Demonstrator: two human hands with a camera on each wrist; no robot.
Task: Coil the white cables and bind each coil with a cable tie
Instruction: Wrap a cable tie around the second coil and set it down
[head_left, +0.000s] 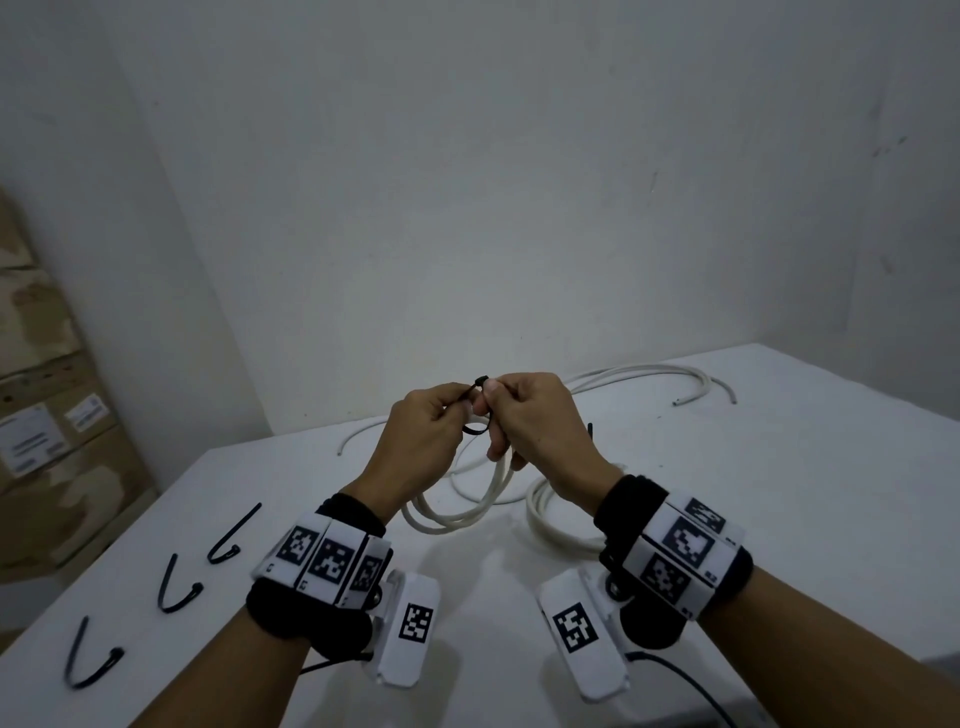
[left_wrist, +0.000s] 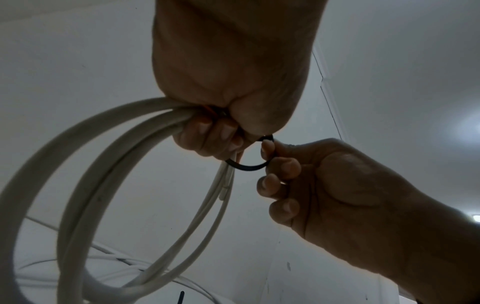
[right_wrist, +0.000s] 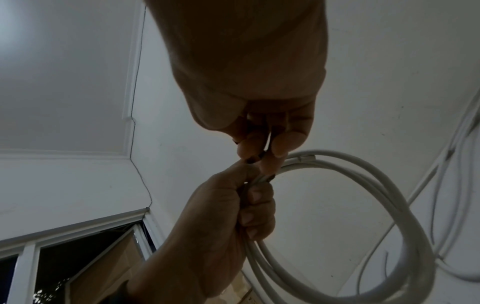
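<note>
A coil of white cable (head_left: 451, 521) hangs above the table between both hands. My left hand (head_left: 460, 410) grips the coil's top strands, its fingers curled round them (left_wrist: 207, 131). A black cable tie (head_left: 474, 430) loops around that bundle. My right hand (head_left: 488, 413) pinches the tie between thumb and fingertips (left_wrist: 267, 148), close against the left hand. In the right wrist view the tie (right_wrist: 255, 159) shows as a dark bit between the fingertips, with the coil (right_wrist: 389, 185) hanging to the right.
A second white coil (head_left: 540, 514) lies on the white table (head_left: 779, 519) under my right wrist. Loose white cables (head_left: 649, 373) trail along the back. Three spare black cable ties (head_left: 179, 587) lie at the front left. Cardboard boxes (head_left: 41, 389) stand off to the left.
</note>
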